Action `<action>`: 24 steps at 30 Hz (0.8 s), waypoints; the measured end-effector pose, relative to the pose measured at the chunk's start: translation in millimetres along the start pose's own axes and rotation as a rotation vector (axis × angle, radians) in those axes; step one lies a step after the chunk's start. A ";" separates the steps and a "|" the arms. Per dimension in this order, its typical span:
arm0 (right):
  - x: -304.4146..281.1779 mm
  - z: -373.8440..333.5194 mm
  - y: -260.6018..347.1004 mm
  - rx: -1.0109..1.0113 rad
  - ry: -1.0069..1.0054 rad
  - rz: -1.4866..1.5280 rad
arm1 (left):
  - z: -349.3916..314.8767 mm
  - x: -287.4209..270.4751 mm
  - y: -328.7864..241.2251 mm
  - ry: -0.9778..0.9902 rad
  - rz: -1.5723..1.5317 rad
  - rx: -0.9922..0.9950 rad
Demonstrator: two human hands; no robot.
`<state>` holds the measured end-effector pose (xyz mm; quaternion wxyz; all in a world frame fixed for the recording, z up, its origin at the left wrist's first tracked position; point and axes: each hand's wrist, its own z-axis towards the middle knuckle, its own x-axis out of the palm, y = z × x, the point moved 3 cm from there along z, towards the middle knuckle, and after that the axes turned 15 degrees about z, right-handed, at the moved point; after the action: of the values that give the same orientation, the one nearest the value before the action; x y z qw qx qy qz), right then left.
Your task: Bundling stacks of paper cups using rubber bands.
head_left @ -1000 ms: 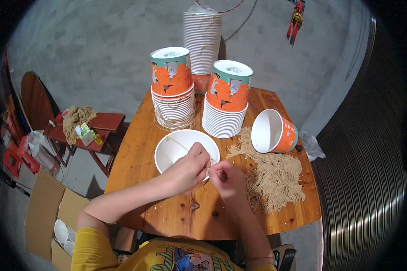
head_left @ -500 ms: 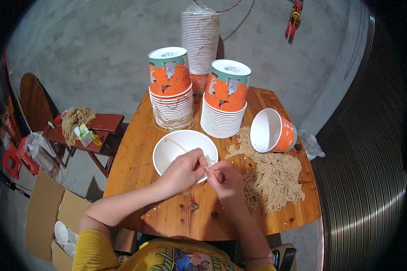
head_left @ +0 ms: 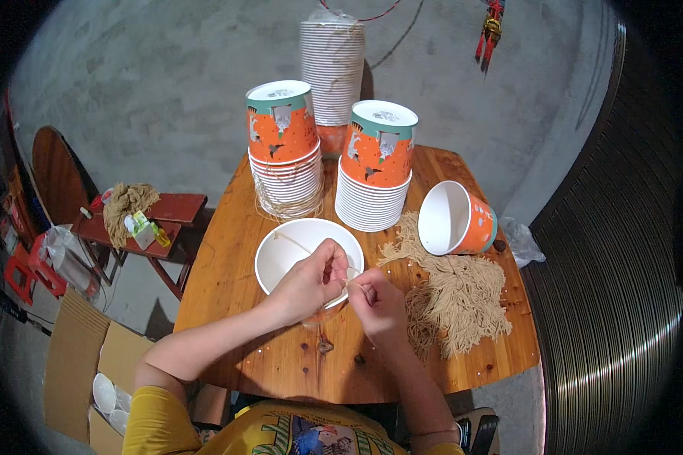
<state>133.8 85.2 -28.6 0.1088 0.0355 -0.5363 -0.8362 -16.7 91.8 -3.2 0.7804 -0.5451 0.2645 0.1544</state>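
Observation:
My left hand (head_left: 310,282) is over the near right rim of a white round tub (head_left: 272,262), its thumb and fingertips pinched on a thin beige string (head_left: 291,242). Close beside it my right hand (head_left: 379,307) pinches the same string, just outside the rim. Part of the string lies against the tub's inner wall. Exactly how it runs between my fingertips is too small to make out. To the right of my right hand lies a loose heap of beige strings (head_left: 463,303) on the wooden table (head_left: 281,360).
Two upside-down stacks of orange paper tubs (head_left: 281,133) (head_left: 378,163) stand behind the tub; string wraps the left one. A tall wrapped stack (head_left: 332,72) rises behind. One tub (head_left: 478,224) lies tipped by the strings. A red bench (head_left: 178,205) and cardboard box (head_left: 72,364) are left.
My left fingers have lifted and spread slightly at the string, while my right hand has turned a little. Both hands stay at the tub's rim. The whole view has shifted slightly.

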 end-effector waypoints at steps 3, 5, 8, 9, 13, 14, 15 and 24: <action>-2.1 0.9 -6.2 0.009 -0.036 0.023 | 0.5 -0.1 0.6 0.031 -0.012 0.010; -2.6 1.8 -8.5 0.056 -0.045 0.044 | 0.8 0.6 2.4 0.057 -0.063 0.025; -6.2 2.4 -17.5 0.102 -0.050 0.061 | 2.1 1.1 1.4 0.061 -0.104 0.034; -5.4 3.1 -18.5 0.103 -0.043 0.062 | 2.0 0.7 2.2 0.059 -0.103 0.033; -4.8 3.2 -5.4 -0.024 -0.081 -0.097 | 2.2 1.3 5.0 0.096 -0.197 -0.054; -6.1 3.0 -2.1 -0.174 -0.037 -0.266 | 2.4 1.5 5.2 0.101 -0.202 -0.073; -5.9 2.2 1.1 -0.323 0.008 -0.433 | 2.5 1.2 5.4 0.101 -0.202 -0.074; -6.5 3.1 4.9 -0.355 0.055 -0.500 | 2.5 3.9 5.5 0.094 -0.093 0.012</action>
<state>140.4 87.4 -23.3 -0.0812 0.1695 -0.3534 -0.9164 -15.8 95.9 -9.0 0.7768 -0.5587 0.2761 0.0908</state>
